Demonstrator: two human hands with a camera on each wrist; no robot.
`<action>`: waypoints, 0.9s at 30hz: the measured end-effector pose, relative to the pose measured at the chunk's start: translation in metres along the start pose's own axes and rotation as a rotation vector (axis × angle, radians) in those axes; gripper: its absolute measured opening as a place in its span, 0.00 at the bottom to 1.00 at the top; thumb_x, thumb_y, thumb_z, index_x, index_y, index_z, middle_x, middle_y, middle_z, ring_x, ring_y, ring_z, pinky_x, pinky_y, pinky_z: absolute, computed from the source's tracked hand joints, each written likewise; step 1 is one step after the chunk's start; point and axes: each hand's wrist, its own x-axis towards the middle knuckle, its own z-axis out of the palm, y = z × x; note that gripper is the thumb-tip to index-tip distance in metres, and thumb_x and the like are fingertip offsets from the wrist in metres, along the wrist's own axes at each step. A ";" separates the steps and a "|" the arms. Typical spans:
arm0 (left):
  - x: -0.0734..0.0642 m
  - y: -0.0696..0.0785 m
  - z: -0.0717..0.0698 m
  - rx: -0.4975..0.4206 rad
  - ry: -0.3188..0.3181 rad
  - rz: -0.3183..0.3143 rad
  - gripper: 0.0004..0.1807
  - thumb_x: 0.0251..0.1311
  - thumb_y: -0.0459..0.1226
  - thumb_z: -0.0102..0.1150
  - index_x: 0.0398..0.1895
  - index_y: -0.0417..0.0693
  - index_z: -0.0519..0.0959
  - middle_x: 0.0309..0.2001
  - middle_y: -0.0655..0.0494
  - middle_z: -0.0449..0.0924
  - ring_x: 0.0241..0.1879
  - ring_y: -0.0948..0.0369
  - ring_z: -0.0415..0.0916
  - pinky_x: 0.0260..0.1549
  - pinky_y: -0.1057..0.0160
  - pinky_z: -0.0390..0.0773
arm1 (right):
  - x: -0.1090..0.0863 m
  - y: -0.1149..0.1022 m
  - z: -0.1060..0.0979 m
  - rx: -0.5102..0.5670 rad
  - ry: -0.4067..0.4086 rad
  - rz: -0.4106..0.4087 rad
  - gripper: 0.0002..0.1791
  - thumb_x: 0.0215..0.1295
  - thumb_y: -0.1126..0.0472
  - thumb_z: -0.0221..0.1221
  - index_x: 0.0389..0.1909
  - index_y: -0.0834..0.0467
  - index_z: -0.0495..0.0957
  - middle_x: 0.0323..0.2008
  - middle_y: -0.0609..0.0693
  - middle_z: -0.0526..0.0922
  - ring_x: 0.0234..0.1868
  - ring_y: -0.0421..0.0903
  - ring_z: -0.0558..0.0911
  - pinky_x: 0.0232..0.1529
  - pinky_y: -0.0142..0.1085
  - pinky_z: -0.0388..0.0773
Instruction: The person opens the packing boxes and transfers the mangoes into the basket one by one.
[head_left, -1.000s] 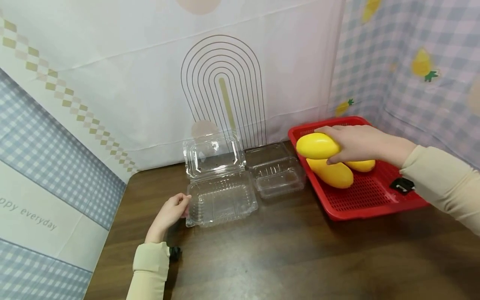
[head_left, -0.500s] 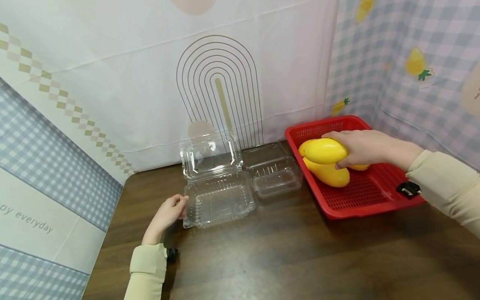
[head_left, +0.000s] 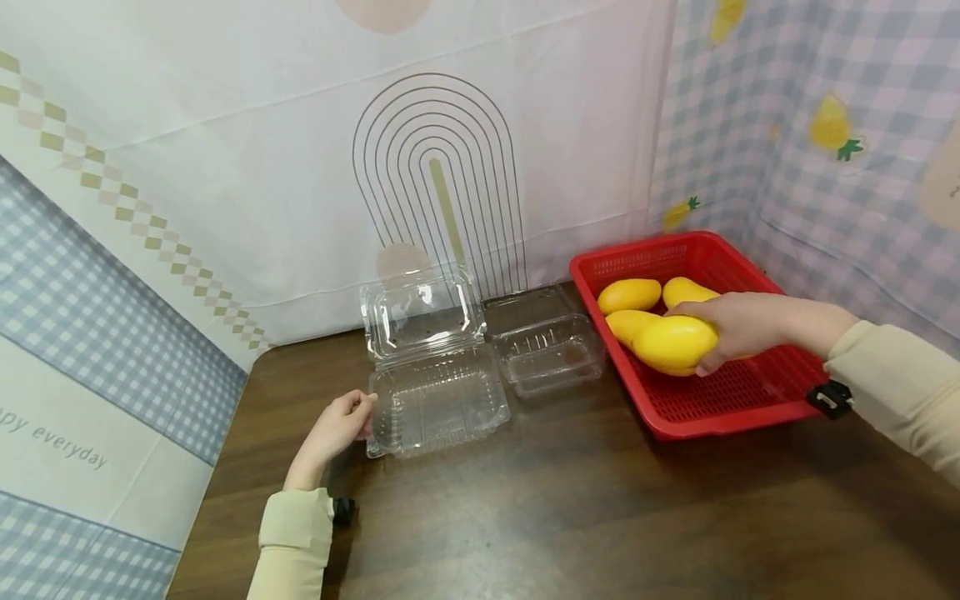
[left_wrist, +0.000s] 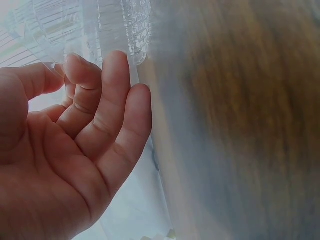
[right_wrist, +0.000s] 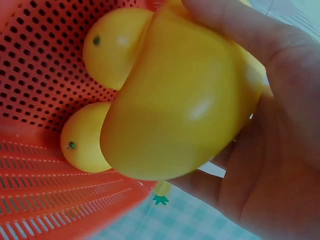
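Observation:
My right hand [head_left: 738,325] grips a smooth yellow mango [head_left: 675,343] inside the red basket [head_left: 720,427], thumb on one side and fingers on the other. In the head view this mango overlaps another mango [head_left: 624,323]. Two more mangoes lie behind it, one at the back left [head_left: 628,296] and one further right [head_left: 684,290]. My left hand [head_left: 341,425] pinches the left rim of a clear plastic clamshell box [head_left: 442,412] between thumb and index finger; its other fingers [left_wrist: 116,85] are loosely bent. The box's lid [head_left: 423,317] stands raised toward the wall.
A smaller clear plastic box [head_left: 555,358], its lid folded back, stands between the clamshell and the basket. All of it rests on a dark wooden table [head_left: 525,517]. A printed cloth wall [head_left: 300,167] rises close behind the boxes and basket.
My right hand has carried the mango rightward, lower and toward the front of the basket, uncovering the mangoes behind. My left hand keeps its place on the clamshell rim.

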 end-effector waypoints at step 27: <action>-0.001 -0.001 0.002 -0.040 -0.001 -0.011 0.19 0.77 0.44 0.48 0.31 0.38 0.72 0.25 0.50 0.75 0.26 0.58 0.77 0.33 0.59 0.83 | -0.003 0.024 0.032 0.175 -0.432 0.098 0.53 0.51 0.50 0.74 0.76 0.59 0.60 0.58 0.63 0.70 0.57 0.63 0.67 0.60 0.68 0.63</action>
